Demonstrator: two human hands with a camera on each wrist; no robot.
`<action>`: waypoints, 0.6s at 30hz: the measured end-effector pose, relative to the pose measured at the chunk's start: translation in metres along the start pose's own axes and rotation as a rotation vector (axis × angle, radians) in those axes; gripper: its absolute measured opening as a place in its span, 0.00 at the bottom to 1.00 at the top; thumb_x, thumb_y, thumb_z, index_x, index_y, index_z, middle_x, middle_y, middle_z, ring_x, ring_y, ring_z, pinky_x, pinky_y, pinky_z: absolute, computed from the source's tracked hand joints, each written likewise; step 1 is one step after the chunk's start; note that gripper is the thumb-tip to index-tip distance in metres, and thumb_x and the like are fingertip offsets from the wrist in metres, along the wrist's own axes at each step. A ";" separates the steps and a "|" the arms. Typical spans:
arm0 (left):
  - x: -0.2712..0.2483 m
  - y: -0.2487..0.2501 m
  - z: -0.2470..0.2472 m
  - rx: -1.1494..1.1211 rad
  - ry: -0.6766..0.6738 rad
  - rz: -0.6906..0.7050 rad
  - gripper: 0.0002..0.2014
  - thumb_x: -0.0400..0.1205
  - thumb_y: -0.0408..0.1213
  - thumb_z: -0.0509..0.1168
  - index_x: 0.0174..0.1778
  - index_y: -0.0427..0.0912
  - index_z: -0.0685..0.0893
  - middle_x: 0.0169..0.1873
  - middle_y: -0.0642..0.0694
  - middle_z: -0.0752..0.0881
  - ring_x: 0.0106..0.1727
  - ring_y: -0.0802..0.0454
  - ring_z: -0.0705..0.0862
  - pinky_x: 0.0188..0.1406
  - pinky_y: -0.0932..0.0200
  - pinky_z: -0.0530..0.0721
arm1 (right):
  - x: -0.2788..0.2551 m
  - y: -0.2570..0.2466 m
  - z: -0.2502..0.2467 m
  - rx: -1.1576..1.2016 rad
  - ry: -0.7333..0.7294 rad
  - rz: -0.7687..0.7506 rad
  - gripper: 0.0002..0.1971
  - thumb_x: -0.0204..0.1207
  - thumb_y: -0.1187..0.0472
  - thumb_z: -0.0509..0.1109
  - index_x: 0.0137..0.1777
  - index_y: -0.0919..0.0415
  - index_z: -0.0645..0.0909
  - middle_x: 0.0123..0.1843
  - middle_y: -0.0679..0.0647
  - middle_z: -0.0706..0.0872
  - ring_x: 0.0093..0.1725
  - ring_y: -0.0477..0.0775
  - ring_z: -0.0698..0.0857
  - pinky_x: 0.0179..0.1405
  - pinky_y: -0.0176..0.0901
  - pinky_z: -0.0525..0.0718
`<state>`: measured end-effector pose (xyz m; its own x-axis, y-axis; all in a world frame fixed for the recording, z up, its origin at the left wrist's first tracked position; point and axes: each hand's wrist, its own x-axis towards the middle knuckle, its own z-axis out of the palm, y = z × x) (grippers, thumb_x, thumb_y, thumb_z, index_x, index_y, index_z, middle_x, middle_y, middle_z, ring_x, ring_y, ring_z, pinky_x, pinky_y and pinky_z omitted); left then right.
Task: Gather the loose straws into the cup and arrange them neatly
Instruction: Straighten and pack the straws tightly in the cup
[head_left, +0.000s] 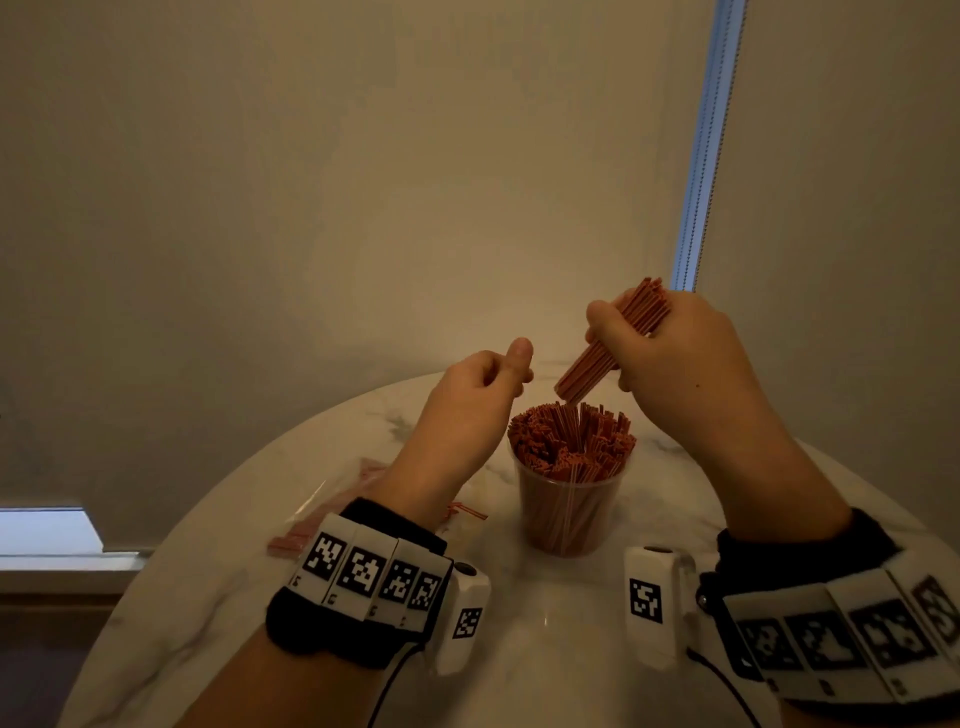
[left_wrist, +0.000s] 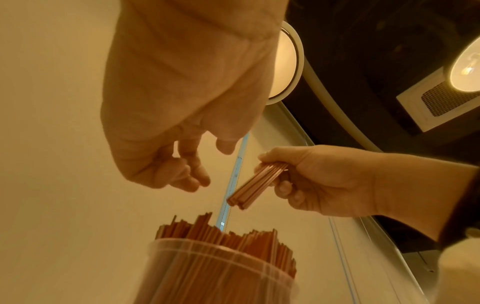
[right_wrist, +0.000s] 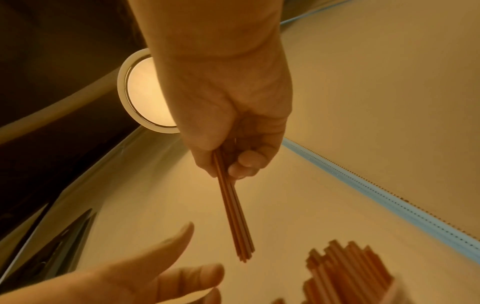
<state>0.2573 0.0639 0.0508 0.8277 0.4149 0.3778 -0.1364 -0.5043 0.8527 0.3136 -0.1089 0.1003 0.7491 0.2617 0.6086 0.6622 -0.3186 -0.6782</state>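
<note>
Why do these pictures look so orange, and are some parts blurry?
Head view: dim, warm room light; table edge bends from the wide lens. Left wrist view: ceiling lamp glows, cup blurred. Right wrist view: left hand and straws in the cup are soft.

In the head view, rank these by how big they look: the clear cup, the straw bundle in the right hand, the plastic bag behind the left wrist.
1. Clear cup, packed with straws.
2. Straw bundle that the right hand grips.
Plastic bag: unranked, since the left wrist hides much of it.
</note>
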 end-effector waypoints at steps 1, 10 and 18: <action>-0.001 0.000 0.000 0.051 -0.006 -0.005 0.27 0.81 0.73 0.55 0.54 0.55 0.85 0.47 0.60 0.88 0.47 0.69 0.84 0.41 0.66 0.74 | 0.001 0.004 -0.001 -0.040 -0.015 0.016 0.20 0.81 0.43 0.65 0.39 0.57 0.87 0.33 0.55 0.89 0.33 0.58 0.88 0.40 0.60 0.88; -0.012 -0.011 0.013 0.112 -0.491 -0.165 0.49 0.64 0.53 0.87 0.76 0.45 0.68 0.67 0.50 0.85 0.67 0.53 0.84 0.70 0.48 0.83 | 0.001 0.020 0.006 -0.101 -0.326 0.185 0.04 0.76 0.51 0.77 0.43 0.49 0.88 0.36 0.48 0.90 0.28 0.47 0.90 0.30 0.41 0.88; -0.013 -0.011 0.014 0.168 -0.438 -0.160 0.49 0.62 0.50 0.89 0.75 0.45 0.70 0.63 0.51 0.84 0.62 0.54 0.85 0.66 0.48 0.86 | 0.001 0.023 0.015 -0.145 -0.279 0.107 0.10 0.73 0.43 0.78 0.42 0.47 0.91 0.39 0.44 0.89 0.42 0.43 0.86 0.36 0.41 0.83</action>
<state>0.2560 0.0535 0.0318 0.9870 0.1580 0.0296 0.0704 -0.5903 0.8041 0.3300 -0.1023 0.0798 0.8031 0.4530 0.3870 0.5854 -0.4791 -0.6541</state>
